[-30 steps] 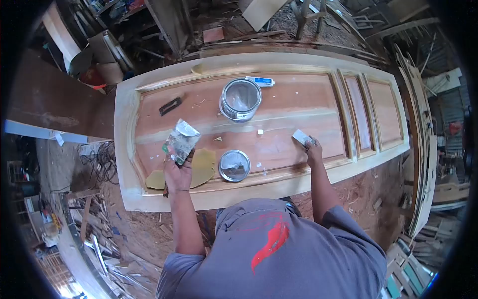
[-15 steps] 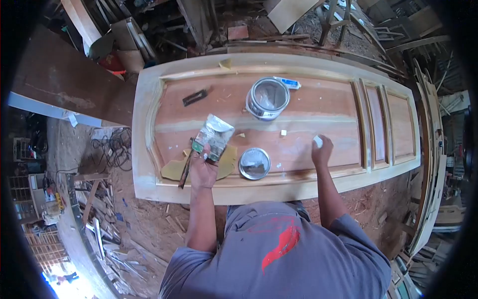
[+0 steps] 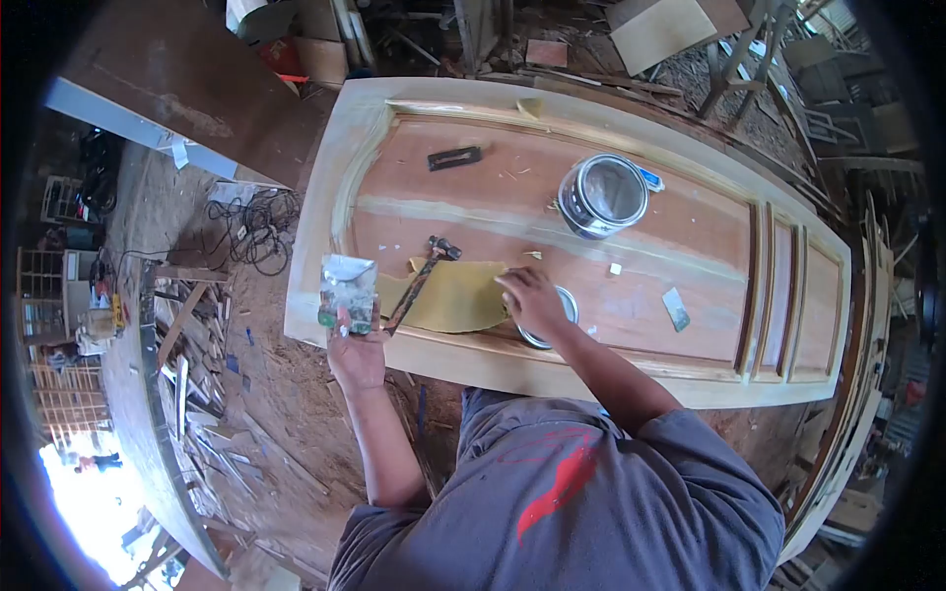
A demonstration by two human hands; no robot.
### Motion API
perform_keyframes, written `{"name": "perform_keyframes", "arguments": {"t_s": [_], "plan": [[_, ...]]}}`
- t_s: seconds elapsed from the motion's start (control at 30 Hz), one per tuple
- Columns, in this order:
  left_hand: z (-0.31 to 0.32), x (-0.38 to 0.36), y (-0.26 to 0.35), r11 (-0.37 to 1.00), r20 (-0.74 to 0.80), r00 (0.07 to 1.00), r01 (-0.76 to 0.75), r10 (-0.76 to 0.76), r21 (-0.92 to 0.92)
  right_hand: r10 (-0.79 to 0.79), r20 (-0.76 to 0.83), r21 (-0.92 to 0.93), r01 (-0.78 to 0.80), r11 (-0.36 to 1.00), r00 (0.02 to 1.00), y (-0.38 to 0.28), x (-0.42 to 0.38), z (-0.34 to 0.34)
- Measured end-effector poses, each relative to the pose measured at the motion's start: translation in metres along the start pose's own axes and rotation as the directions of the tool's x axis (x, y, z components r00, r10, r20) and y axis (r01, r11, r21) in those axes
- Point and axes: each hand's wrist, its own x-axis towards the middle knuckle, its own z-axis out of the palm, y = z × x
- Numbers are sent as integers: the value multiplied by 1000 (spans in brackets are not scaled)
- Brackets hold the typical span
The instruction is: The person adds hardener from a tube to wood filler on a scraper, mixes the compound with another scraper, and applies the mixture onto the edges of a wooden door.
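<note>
My left hand (image 3: 357,357) grips a flat metal plate (image 3: 348,288) with pale paste smeared on it, held at the near left edge of a wooden panel door (image 3: 325,167). My right hand (image 3: 535,300) has its fingers closed at the right edge of a yellowish sheet of sandpaper (image 3: 458,297). Beneath that hand, a round tin lid (image 3: 566,307) is partly hidden. A hammer (image 3: 422,284) rests across the sandpaper. Further right on the door lies a small flat scraper (image 3: 676,308).
An open paint can (image 3: 599,202) stands on the door, with a blue-and-white tube (image 3: 650,178) behind it. A dark slotted block (image 3: 453,158) and a small white cube (image 3: 615,269) lie there too. Cables (image 3: 256,231) and wood scraps (image 3: 202,424) cover the floor at left.
The scraper has left my right hand and lies on the door. My right hand has moved left to the sandpaper. The plate in my left hand has moved off the hammer, and the view has shifted.
</note>
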Motion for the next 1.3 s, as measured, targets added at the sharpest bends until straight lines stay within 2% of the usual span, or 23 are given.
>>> {"name": "perform_keyframes", "arguments": {"t_s": [0.03, 0.07, 0.17, 0.2, 0.3, 0.33, 0.43, 0.53, 0.63, 0.73, 0.77, 0.83, 0.87, 0.9, 0.93, 0.97, 1.0, 1.07, 1.17, 1.27, 1.3], "plan": [[-3, -4, 6, 1000, 1, 1000, -12, 12, 0, -66, 48, -21, 67, 998, 997, -10, 4, 3], [-17, -1, 5, 999, -4, 1000, -22, 22, -32, -98, 173, -122, 120, 985, 980, -14, 1, 14], [-35, -2, 2, 997, -4, 1000, -11, 11, -70, -103, 300, -278, 190, 942, 948, 12, -10, 65], [-36, -2, 0, 997, 2, 1000, 0, 0, -74, -114, 283, -292, 199, 936, 952, 10, -3, 66], [-34, -2, -5, 996, -27, 999, 27, -30, -79, 163, 430, -114, -126, 985, 888, -2, 15, 63], [-30, 0, -9, 996, -13, 999, 33, -34, -78, 346, 396, 111, -418, 902, 851, -11, 16, 60], [-21, 5, -16, 996, 45, 996, 79, -77, -50, 185, 341, -97, -162, 982, 922, -3, 12, 62], [-15, 10, -22, 989, 129, 982, 144, -141, -17, 158, 253, -100, -137, 986, 954, 10, 3, 61], [1, 13, -30, 978, 177, 963, 206, -202, -6, 155, -31, 150, -149, 977, 987, 6, -10, 26], [20, 13, -43, 974, 159, 961, 219, -226, 63, 211, -109, 346, -162, 924, 971, 9, -22, -16], [24, 13, -48, 973, 154, 962, 217, -228, 82, 205, -290, 300, -115, 947, 935, 27, -31, -18], [25, 13, -61, 962, 178, 946, 258, -270, 88, 315, -508, 280, -192, 941, 802, 67, -52, -32], [27, 12, -66, 957, 187, 939, 275, -288, 90, 434, -546, 323, -298, 898, 717, 93, -61, -47], [33, 7, -71, 956, 197, 936, 279, -292, 94, 447, -708, 224, -426, 876, 547, 134, -65, -50], [41, -1, -77, 955, 207, 933, 280, -295, 100, 471, -713, 207, -487, 849, 519, 161, -69, -74], [50, -9, -82, 954, 218, 929, 281, -298, 105, 551, -709, 295, -526, 798, 439, 195, -67, -92], [60, -19, -87, 952, 219, 927, 287, -304, 107, 673, -647, 366, -629, 686, 357, 206, -56, -122], [72, -36, -97, 946, 207, 926, 291, -316, 141, 772, -555, 416, -699, 581, 311, 236, -30, -155], [82, -62, -113, 943, 148, 943, 268, -300, 199, 769, -469, 172, -809, 562, 435, 268, 16, -170], [96, -90, -120, 947, 80, 952, 281, -296, 155, 698, -296, -168, -755, 634, 652, 288, 53, -174], [100, -98, -122, 951, 72, 957, 268, -282, 155, 628, -339, -275, -712, 646, 701, 296, 61, -174]]}}
